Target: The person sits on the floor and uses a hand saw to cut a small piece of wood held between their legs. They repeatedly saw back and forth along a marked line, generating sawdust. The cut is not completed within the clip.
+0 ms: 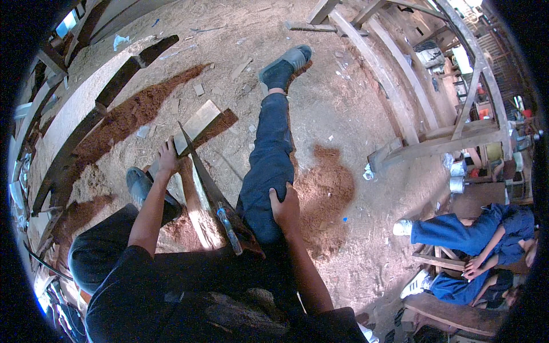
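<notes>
Spreading beneath everything, the dirt floor (366,188) is flanked at left by a long timber (71,128). Between the legs, a handsaw (209,182) is seen, its blade lying across a pale board (200,123), its handle end by the lap, gripped by neither hand. The board is steadied by the left hand (166,158), its fingers partly spread over the wood near the blade. Only trouser cloth is clasped by the half-curled right hand (285,206), resting at the knee. Fingers could be nicked if the unheld saw were jolted by a shifted leg or a tilted board.
</notes>
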A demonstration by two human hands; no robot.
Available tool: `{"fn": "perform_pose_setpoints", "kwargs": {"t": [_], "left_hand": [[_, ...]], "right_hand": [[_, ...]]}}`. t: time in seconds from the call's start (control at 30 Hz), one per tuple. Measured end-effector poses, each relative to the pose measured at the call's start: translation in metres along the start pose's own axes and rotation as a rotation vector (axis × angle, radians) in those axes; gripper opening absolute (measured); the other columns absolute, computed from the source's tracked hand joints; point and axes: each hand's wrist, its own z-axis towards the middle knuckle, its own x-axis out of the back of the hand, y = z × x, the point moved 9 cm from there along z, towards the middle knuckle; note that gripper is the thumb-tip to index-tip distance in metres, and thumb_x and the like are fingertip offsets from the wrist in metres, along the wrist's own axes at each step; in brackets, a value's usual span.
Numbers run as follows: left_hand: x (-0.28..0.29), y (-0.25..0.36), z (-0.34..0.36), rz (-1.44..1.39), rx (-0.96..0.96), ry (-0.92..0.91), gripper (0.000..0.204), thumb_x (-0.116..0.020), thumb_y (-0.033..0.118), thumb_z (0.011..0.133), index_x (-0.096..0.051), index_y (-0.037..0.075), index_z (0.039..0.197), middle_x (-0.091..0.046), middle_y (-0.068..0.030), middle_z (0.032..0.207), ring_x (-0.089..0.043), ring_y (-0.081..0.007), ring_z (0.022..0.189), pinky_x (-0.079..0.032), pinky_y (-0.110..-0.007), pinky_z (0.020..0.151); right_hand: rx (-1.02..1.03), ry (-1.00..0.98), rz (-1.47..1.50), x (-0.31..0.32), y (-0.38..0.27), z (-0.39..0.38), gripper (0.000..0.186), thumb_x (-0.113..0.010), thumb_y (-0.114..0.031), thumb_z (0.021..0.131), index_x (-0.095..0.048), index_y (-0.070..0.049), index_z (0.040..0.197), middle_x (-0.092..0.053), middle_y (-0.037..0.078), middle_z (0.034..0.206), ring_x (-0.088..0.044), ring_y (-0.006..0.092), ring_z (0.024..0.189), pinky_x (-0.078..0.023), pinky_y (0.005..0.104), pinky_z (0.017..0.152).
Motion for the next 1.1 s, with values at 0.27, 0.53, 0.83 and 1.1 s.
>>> {"fn": "perform_pose_setpoints", "kwargs": {"t": [0.27, 0.53, 0.83, 1.1], "left_hand": [[0.007, 0.001, 0.004, -0.031, 0.027, -0.041, 0.106, -0.078, 0.042, 0.072, -0.012, 0.011, 0.150, -0.033, -0.0257, 0.143, -0.036, -0.0435, 0.131, -0.028, -0.058, 0.106], [0.015, 0.006, -0.003, 0.006, -0.007, 0.000, 0.102, -0.076, 0.040, 0.074, -0.014, 0.013, 0.150, -0.037, -0.0261, 0.139, -0.035, -0.0439, 0.131, -0.026, -0.058, 0.108], [0.023, 0.011, -0.004, 0.035, -0.012, 0.038, 0.101, -0.077, 0.030, 0.073, -0.014, 0.012, 0.149, -0.040, -0.0219, 0.137, -0.038, -0.0416, 0.129, -0.030, -0.058, 0.106], [0.009, 0.005, 0.003, 0.018, -0.036, 0.080, 0.105, -0.080, 0.035, 0.070, -0.014, 0.013, 0.149, -0.040, -0.0207, 0.136, -0.038, -0.0386, 0.128, -0.029, -0.058, 0.105]], "right_hand": [[-0.108, -0.095, -0.022, 0.001, -0.012, 0.009, 0.061, -0.064, -0.037, 0.086, -0.048, 0.005, 0.128, -0.054, 0.030, 0.123, -0.052, 0.0433, 0.115, -0.041, 0.0478, 0.100], [0.849, 0.030, 0.676, 0.226, -0.248, -0.005, 0.068, -0.068, -0.018, 0.082, -0.039, 0.005, 0.139, -0.040, 0.023, 0.143, -0.039, 0.0318, 0.132, -0.034, 0.0449, 0.105], [1.298, 0.080, 0.917, 0.313, -0.322, -0.049, 0.070, -0.070, -0.021, 0.080, -0.039, 0.006, 0.137, -0.041, 0.026, 0.141, -0.040, 0.0340, 0.131, -0.037, 0.0467, 0.103], [1.312, 0.092, 0.904, 0.327, -0.318, -0.055, 0.070, -0.071, -0.022, 0.080, -0.040, 0.006, 0.137, -0.042, 0.025, 0.140, -0.041, 0.0335, 0.129, -0.037, 0.0462, 0.102]]}}
